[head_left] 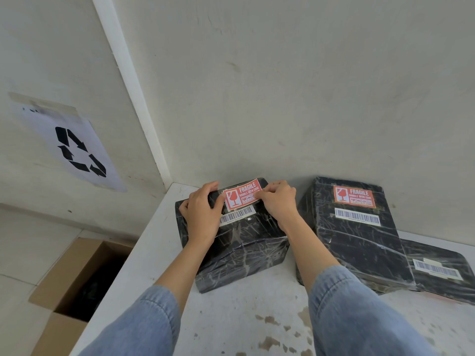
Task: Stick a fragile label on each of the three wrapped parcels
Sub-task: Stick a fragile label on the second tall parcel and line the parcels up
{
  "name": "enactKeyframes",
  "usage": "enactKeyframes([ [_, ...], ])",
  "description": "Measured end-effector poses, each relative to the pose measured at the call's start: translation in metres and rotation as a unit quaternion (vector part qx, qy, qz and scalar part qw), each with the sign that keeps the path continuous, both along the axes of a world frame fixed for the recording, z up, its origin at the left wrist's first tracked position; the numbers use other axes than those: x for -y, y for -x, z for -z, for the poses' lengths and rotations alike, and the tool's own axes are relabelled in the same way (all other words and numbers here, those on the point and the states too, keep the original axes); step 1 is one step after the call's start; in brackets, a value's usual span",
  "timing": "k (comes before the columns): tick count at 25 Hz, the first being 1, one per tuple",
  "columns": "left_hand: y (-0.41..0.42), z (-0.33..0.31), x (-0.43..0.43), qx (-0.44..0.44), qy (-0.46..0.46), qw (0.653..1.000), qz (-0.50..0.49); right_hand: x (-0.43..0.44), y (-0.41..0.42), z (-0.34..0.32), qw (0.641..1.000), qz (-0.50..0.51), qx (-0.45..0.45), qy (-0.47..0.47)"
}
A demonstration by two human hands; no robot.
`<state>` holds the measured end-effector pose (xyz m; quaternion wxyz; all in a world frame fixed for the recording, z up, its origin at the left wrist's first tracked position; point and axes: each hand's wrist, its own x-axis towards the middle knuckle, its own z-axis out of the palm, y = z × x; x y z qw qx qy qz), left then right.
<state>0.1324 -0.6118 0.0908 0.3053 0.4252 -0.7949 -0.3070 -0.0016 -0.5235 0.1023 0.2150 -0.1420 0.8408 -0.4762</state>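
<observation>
Between my hands the label [241, 195] lies 8-to-2 o'clock; left hand [201, 214] grips the parcel [241, 242], right hand [279, 201] pinches the label's 2 o'clock end.

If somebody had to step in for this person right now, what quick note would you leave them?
The left hand grips the left parcel, with its thumb by the label's left edge.
The right hand pinches the right end of the fragile label, which lies on that parcel's top.
Done: the middle parcel already carries its red label.
Left: press this one flat, then label the flat parcel on the right, which shows only a barcode sticker.
</observation>
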Motion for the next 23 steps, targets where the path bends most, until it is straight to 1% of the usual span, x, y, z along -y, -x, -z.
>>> enactKeyframes([
  [3,-0.002,0.000,0.000,0.026,0.023,0.999,0.032,-0.002,-0.003,-0.003,1.000,-0.010,-0.020,-0.007],
  [5,-0.004,0.002,0.001,0.069,0.049,0.995,0.060,-0.002,-0.005,-0.004,1.000,-0.008,-0.024,-0.007],
  [8,-0.007,0.007,-0.001,0.154,0.098,0.979,0.088,-0.002,-0.007,-0.005,0.999,-0.001,-0.030,-0.011],
  [12,-0.005,0.010,-0.002,0.215,0.137,0.962,0.095,-0.002,-0.009,-0.007,0.999,-0.001,-0.035,-0.019],
  [17,-0.006,0.011,0.001,0.240,0.141,0.955,0.099,-0.003,-0.013,-0.010,0.997,-0.002,-0.062,-0.035],
  [23,-0.008,0.008,0.005,0.232,0.116,0.959,0.115,-0.003,-0.014,-0.009,0.994,-0.007,-0.103,-0.047],
])
